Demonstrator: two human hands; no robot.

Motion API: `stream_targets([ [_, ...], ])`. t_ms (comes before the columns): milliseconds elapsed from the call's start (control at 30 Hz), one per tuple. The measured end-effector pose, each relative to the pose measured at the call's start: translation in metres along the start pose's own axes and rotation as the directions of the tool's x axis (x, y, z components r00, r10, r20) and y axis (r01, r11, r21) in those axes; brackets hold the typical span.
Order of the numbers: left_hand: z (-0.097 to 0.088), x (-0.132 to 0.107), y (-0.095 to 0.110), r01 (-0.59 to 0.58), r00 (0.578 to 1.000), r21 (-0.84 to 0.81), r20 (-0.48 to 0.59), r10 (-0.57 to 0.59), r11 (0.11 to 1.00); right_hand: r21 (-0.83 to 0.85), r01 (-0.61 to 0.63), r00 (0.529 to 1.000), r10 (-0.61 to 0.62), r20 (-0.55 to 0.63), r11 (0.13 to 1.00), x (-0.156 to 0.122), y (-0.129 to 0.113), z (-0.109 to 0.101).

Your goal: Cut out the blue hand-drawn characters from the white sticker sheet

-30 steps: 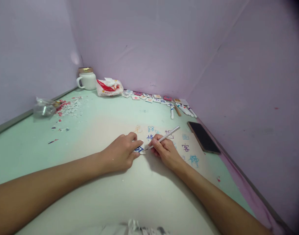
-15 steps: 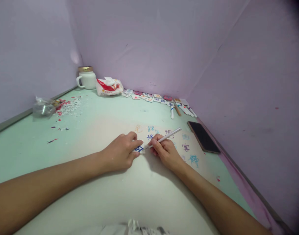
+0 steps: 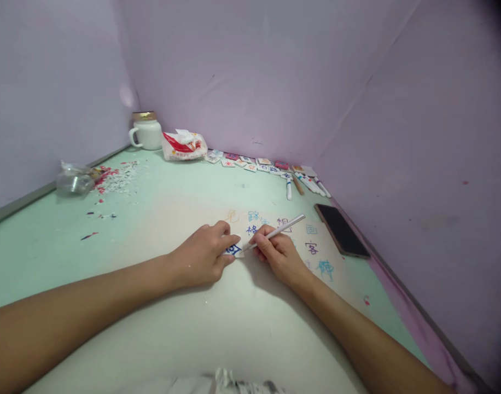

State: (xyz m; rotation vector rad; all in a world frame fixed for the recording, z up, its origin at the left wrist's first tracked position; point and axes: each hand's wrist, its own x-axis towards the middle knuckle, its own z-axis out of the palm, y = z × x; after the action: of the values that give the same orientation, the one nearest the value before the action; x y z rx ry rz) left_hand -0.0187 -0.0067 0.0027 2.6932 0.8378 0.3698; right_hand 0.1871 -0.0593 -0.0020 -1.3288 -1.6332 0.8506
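On the table in front of me lies a small white tile [image 3: 236,250] with a blue drawn character, partly covered by fingers. My left hand [image 3: 207,251] is closed on the tile's left side, thumb and forefinger pressing at its edges. My right hand [image 3: 277,254] grips what looks like a slim, silver-white, pen-shaped craft knife [image 3: 286,225]. Its shaft slants up to the right, and its fine tip is at the tile's right edge; whether it touches is too small to tell. Coloured characters [image 3: 312,248] are marked on the tabletop around my right hand.
A black phone [image 3: 343,230] lies at right. Along the back wall are several character tiles [image 3: 250,168], marker pens [image 3: 310,185], a tissue pack [image 3: 185,146] and a lidded white mug [image 3: 147,133]. White and red shavings [image 3: 117,178] lie beside a clear plastic bag [image 3: 75,180] at left.
The view has shifted very slightly. Both hands keep their grips, and the craft knife stays at the tile's right edge with hardly any movement.
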Motion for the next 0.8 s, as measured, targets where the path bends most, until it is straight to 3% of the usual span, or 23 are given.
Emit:
stream_targets([
  [400, 0.0005, -0.0004, -0.0007, 0.009, 1.0, -0.005, 0.012, -0.009, 1.0, 0.021, -0.051, 0.999, 0.051, 0.019, 0.998, -0.0015, 0.0004, -0.0012],
  [533, 0.0, -0.0001, 0.0003, 0.01, 1.0, -0.009, 0.01, -0.01, 1.0, 0.049, -0.019, 1.0, 0.019, -0.009, 0.999, -0.0009, 0.0003, -0.0005],
  [800, -0.001, 0.0004, 0.0009, 0.004, 1.0, -0.002, 0.016, -0.004, 1.0, -0.058, 0.045, 0.999, -0.044, 0.007, 0.997, -0.0005, -0.0004, 0.0005],
])
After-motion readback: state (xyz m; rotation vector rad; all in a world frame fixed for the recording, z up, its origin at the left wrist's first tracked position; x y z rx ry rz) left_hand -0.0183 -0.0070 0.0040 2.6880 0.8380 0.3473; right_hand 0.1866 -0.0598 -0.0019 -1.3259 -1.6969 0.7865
